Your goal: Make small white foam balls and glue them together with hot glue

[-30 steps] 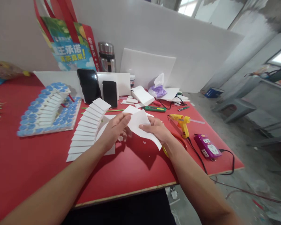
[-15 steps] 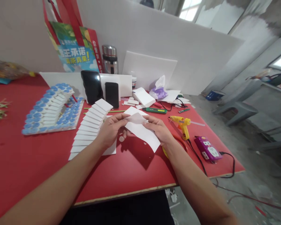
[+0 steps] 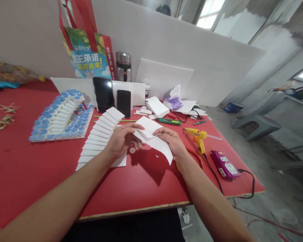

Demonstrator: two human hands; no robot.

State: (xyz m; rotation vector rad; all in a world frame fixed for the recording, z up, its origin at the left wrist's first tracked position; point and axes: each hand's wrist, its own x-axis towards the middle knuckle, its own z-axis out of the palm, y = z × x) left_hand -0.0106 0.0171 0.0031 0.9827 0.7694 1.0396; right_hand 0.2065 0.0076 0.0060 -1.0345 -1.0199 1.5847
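Observation:
A curved sheet of thin white paper (image 3: pixel 161 148) hangs over the table between my two hands, its lower right corner drooping. My right hand (image 3: pixel 173 141) pinches its right part between thumb and fingers. At the paper's left end is my left hand (image 3: pixel 122 139), thumb and index finger closed at the edge and the other fingers curled below. Just beyond the paper lies a white piece (image 3: pixel 148 124), partly overlapped by it. Left of my left hand, a fanned stepped row of white foam-board strips (image 3: pixel 97 137) rests on the table, partly covered by my forearm.
A blue-and-white stepped model (image 3: pixel 58 116) stands left. Two phones (image 3: pixel 103 94) lean upright at the back. A yellow glue gun (image 3: pixel 199 136), a purple power socket (image 3: pixel 224 164) with cables and a green utility knife (image 3: pixel 168 121) lie right. The table's front edge (image 3: pixel 136 210) is near me.
The view has shifted slightly. My left fingers have loosened and spread a little at the paper's edge, and its raised upper fold has tipped. My right hand keeps its hold.

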